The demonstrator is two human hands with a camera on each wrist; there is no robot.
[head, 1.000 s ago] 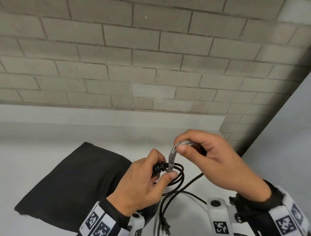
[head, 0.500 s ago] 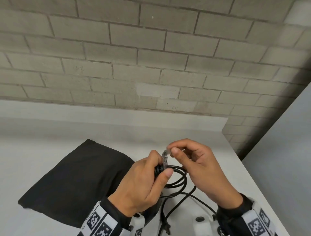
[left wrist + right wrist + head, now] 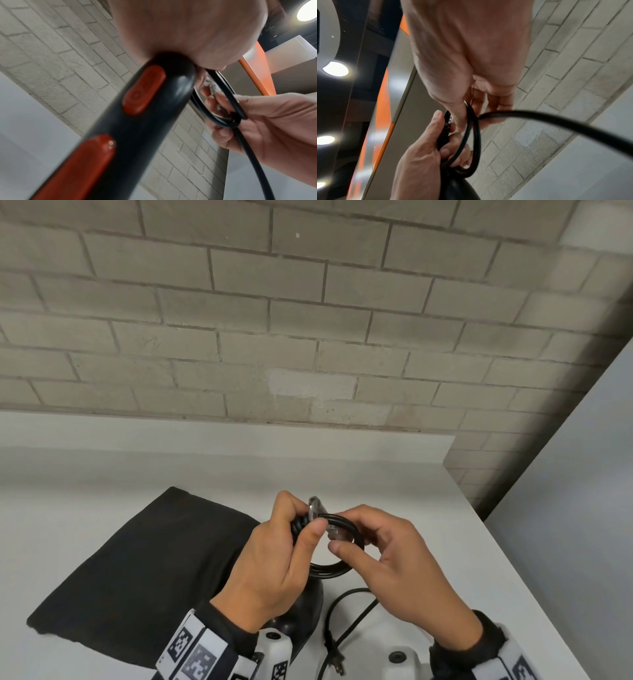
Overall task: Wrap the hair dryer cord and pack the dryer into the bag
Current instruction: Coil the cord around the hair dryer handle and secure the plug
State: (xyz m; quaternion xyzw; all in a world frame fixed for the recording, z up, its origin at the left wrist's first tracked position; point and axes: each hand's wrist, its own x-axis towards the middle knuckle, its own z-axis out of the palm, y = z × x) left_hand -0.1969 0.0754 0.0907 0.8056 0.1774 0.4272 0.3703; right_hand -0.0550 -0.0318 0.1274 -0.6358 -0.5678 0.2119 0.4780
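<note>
My left hand (image 3: 301, 518) grips the end of the black hair dryer (image 3: 308, 604) where its ribbed cord collar comes out. The dryer's handle (image 3: 137, 111) has two red switches. The black cord (image 3: 329, 566) is looped in a small coil between my hands. My right hand (image 3: 342, 534) pinches a clear plastic tie (image 3: 313, 505) against the coil; the tie (image 3: 213, 88) runs across the loops. The cord's loose end and its plug (image 3: 337, 667) lie on the table below. The flat black bag (image 3: 137, 570) lies at the left, behind my left hand.
The white table (image 3: 428, 508) ends at a brick wall (image 3: 308, 337) behind and drops off along its right edge (image 3: 513, 577). A grey panel stands at the far right. Both hands are above the table's near middle.
My right hand has come down and to the left, bringing the clear tie from above the coil onto the loops. The left hand keeps its grip on the dryer.
</note>
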